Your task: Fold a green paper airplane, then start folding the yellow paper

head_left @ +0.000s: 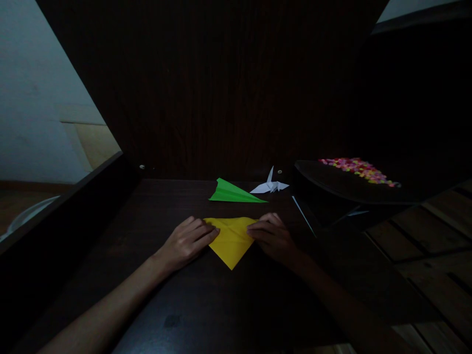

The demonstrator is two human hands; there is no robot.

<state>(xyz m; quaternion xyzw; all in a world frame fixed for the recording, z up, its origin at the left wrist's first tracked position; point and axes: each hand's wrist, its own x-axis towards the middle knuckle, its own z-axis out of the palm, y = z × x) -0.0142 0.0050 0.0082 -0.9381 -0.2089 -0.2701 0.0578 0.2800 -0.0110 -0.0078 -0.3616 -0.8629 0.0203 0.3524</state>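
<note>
On the dark tabletop (177, 295), the left hand (190, 237) and right hand (273, 235) pinch the far corners of the yellow paper (232, 242), which could skew if either pulls unevenly, while a forward slip might nudge the green paper plane (234, 194) beyond.
</note>
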